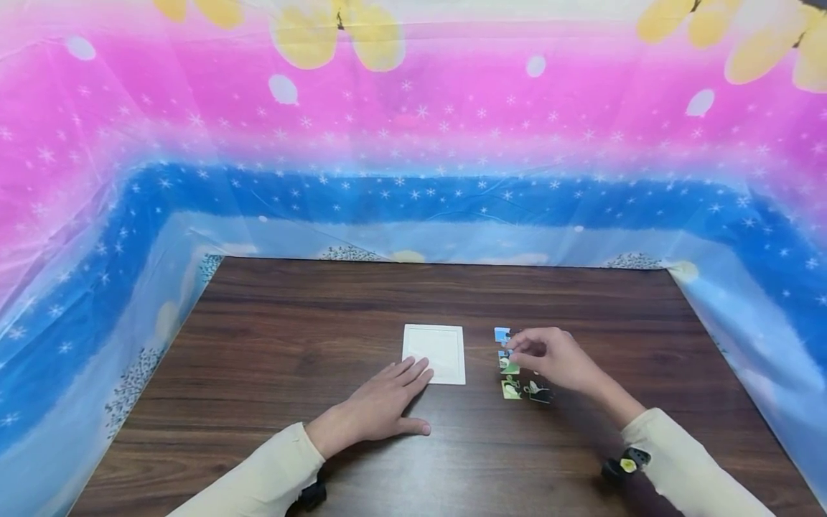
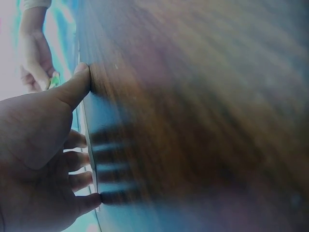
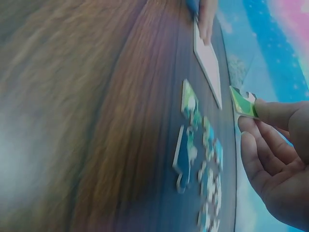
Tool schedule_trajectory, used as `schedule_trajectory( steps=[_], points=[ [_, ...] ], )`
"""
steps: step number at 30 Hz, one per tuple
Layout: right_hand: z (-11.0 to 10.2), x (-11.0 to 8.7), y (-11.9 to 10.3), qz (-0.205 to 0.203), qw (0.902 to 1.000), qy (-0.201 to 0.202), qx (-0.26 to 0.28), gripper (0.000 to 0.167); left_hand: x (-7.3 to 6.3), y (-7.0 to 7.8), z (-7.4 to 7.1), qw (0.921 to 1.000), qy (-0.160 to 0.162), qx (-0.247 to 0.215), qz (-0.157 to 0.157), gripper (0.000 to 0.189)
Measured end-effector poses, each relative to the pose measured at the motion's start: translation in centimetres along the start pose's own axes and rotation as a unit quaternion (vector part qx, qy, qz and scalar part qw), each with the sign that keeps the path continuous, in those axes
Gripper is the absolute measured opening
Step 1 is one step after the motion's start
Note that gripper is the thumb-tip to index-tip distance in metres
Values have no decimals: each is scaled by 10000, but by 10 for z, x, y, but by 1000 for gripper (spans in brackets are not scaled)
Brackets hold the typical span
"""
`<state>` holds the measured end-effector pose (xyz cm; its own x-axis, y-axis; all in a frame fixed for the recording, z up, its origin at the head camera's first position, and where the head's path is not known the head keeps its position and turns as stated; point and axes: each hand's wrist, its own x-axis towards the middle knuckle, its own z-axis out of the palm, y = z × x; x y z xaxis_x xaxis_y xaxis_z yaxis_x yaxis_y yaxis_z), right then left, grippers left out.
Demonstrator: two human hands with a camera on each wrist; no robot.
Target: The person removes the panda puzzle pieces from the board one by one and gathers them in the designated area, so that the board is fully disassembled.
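Note:
My right hand (image 1: 558, 359) pinches a green jigsaw piece (image 3: 244, 102) between thumb and fingers, held above the table in the right wrist view. Beneath and beside that hand lie several loose jigsaw pieces (image 1: 511, 389) with green, blue, white and black print, partly covered by it in the head view. My left hand (image 1: 388, 398) is spread flat, its fingertips on the near left corner of a white square puzzle frame (image 1: 446, 350). No pieces show inside the frame's visible area. In the left wrist view the left fingers (image 2: 79, 181) are straight and the thumb points away from them.
Dark wood-grain table (image 1: 291, 309) carries everything. A printed pink and blue cloth (image 1: 413, 143) hangs along its back and both sides. Dark wrist-worn devices (image 1: 629, 463) sit at the cream sleeves (image 1: 685, 452).

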<state>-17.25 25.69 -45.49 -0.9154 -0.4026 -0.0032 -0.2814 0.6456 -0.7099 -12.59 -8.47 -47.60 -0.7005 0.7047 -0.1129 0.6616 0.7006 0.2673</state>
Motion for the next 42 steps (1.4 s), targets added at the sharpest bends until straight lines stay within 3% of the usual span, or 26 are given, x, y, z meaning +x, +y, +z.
schedule_trajectory(
  steps=[12,18,31,42],
  points=[
    [-25,-41,35,301,9975,491,-411,17,-4,-1,1,10000,54,-72,-6,88],
    [-32,-55,45,534,9956,511,-568,19,-6,-1,1,9999,54,-138,-9,87],
    [-32,-64,56,993,9937,173,-498,21,-7,-3,3,9999,81,-97,-25,88],
    [-26,-61,67,817,9929,286,-811,13,-6,-4,4,9999,135,6,39,88]
  ],
)
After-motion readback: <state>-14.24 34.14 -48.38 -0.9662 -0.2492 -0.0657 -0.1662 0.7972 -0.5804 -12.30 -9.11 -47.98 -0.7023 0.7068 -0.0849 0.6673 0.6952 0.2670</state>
